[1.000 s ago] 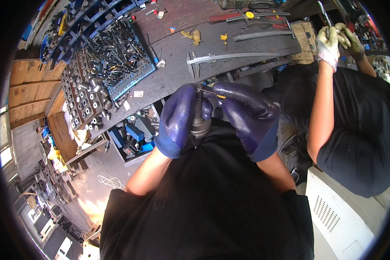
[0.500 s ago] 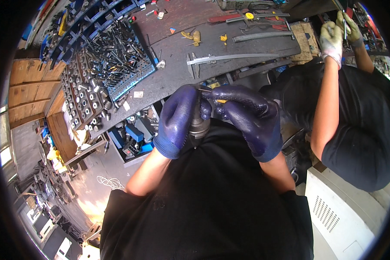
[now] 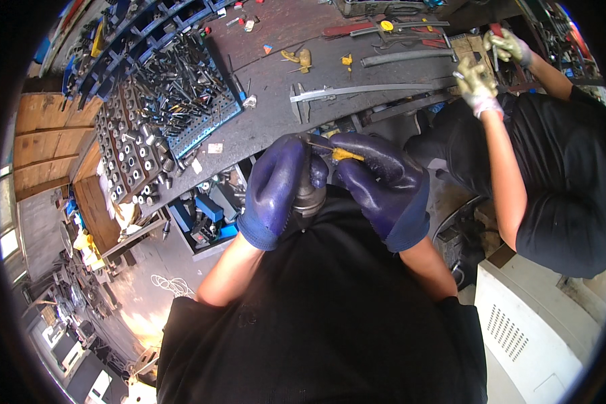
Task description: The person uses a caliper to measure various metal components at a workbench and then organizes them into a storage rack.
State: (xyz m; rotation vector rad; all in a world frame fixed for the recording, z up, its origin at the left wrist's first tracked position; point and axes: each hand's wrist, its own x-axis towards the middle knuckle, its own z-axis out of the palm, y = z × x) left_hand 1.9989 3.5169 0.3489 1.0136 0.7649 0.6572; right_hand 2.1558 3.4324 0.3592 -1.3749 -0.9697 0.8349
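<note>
My left hand (image 3: 271, 188), in a dark purple coated glove, is closed around a grey metal tool holder (image 3: 310, 200) with a flanged collar. Its upper part is mostly hidden by my fingers. My right hand (image 3: 387, 178), gloved the same way, pinches a small yellow-handled key (image 3: 347, 155) between thumb and fingers. The key's thin shank points left toward the top of the holder, at my left fingertips; whether it touches is too small to tell. Both hands are close together in front of my chest, at the bench's near edge.
On the dark bench (image 3: 269, 101) lie a large caliper (image 3: 363, 89), other yellow-handled tools (image 3: 304, 60) and a blue tray (image 3: 202, 128) of cutters. A rack of tool holders (image 3: 131, 161) stands left, above an open drawer (image 3: 209, 212). A co-worker's gloved hand (image 3: 478, 87) moves at right.
My right hand has shifted and turned slightly, so more of the key's yellow handle shows. My left hand stays nearly still. The co-worker's hands have moved apart and lower.
</note>
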